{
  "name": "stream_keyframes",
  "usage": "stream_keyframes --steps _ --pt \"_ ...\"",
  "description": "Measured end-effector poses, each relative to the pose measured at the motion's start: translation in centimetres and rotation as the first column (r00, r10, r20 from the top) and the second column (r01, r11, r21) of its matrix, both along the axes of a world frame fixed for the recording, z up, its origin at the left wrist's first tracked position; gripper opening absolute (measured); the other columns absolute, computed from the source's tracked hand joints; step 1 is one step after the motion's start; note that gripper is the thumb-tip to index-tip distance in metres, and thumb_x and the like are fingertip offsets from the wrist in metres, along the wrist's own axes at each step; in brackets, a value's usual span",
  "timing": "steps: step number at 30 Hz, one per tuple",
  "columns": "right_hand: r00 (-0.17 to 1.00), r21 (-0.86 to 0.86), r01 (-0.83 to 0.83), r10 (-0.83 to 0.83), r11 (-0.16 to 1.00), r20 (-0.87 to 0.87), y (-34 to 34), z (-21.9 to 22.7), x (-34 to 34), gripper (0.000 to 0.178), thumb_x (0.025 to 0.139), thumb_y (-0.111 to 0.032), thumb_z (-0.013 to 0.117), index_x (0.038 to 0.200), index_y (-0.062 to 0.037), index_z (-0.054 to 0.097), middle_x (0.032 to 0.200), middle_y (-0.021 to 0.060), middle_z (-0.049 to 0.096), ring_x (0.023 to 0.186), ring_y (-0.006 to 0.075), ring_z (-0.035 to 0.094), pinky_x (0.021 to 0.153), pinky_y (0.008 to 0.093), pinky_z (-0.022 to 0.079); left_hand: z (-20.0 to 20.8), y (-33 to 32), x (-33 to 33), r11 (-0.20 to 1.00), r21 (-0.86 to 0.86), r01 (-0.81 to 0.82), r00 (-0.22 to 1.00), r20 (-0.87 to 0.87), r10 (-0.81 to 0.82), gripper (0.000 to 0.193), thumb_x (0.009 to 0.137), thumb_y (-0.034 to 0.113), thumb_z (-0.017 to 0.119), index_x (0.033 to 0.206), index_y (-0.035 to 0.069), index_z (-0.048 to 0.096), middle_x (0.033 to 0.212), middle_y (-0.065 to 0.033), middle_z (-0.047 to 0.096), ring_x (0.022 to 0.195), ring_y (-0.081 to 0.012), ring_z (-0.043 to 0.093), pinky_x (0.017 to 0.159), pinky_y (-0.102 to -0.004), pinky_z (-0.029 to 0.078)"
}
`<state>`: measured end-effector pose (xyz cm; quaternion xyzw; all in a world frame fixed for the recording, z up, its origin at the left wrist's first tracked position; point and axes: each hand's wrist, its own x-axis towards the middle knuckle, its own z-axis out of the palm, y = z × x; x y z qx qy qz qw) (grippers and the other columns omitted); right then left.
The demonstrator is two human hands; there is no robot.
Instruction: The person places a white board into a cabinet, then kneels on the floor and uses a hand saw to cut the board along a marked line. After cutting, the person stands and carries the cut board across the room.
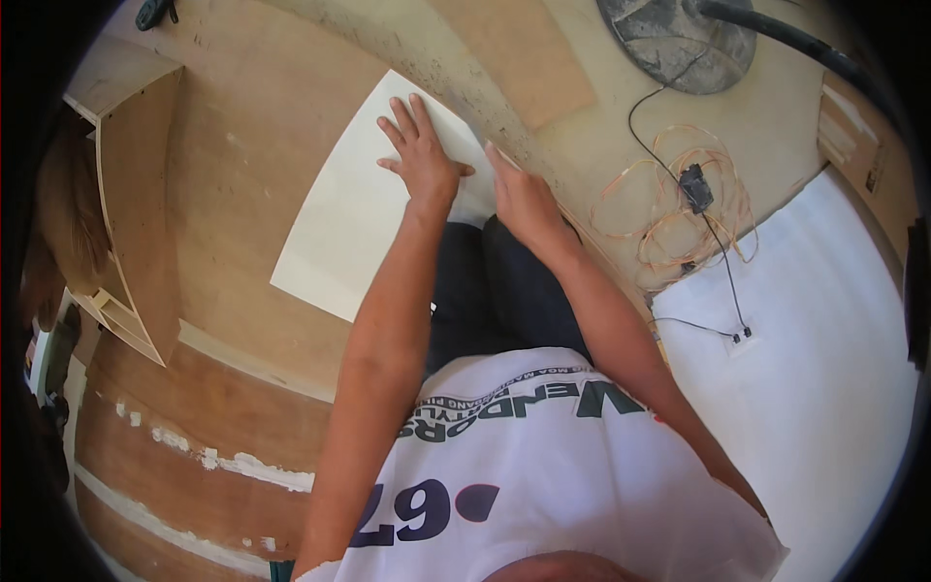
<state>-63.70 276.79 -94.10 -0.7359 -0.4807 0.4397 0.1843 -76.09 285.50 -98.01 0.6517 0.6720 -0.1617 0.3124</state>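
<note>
A white rectangular panel (339, 209) lies at a slant on the brown wooden surface, in front of my dark-trousered legs. My left hand (420, 160) rests flat on its upper part, fingers spread. At the panel's right edge is my right hand (527, 202), its fingers curled and the index finger pointing forward along that edge. Whatever the right hand grips, if anything, is hidden by the fingers.
An open-fronted plywood box (141, 209) stands at the left, with a person's limb beside it. To the right lie a coiled orange cord (722, 145) and a black adapter (695, 189). A white board (786, 388) holds a socket. A round grey base (669, 48) stands at the top right.
</note>
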Motion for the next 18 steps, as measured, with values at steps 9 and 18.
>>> stream_keyframes --steps 9,18 --pt "0.999 -0.093 -0.038 0.035 0.995 -0.036 -2.8 2.6 0.7 0.041 0.094 -0.008 0.052 0.135 -0.0031 0.055 0.091 0.0321 0.064 0.087 0.0486 0.063 0.078 0.0533 0.05 0.3 -0.5 -0.5 0.999 -0.025 -0.02 1.0 0.016 0.02 0.14 0.047 0.017 0.097 0.158 0.01 0.012 0.165 -0.0179 0.004 0.149 -0.0466 0.003 0.099 -0.0819 0.025" --pt "0.997 -0.153 0.01 -0.021 0.988 -0.073 -1.0 3.1 1.0 0.039 0.093 -0.005 0.05 0.13 0.0002 0.058 0.123 0.0324 0.058 0.112 0.0472 0.057 0.095 0.0508 0.048 -0.1 0.0 -0.1 1.0 -0.015 0.003 1.0 -0.005 -0.003 0.146 0.045 0.022 0.099 0.158 0.011 0.007 0.165 -0.0185 0.001 0.149 -0.0467 0.001 0.099 -0.081 0.026"
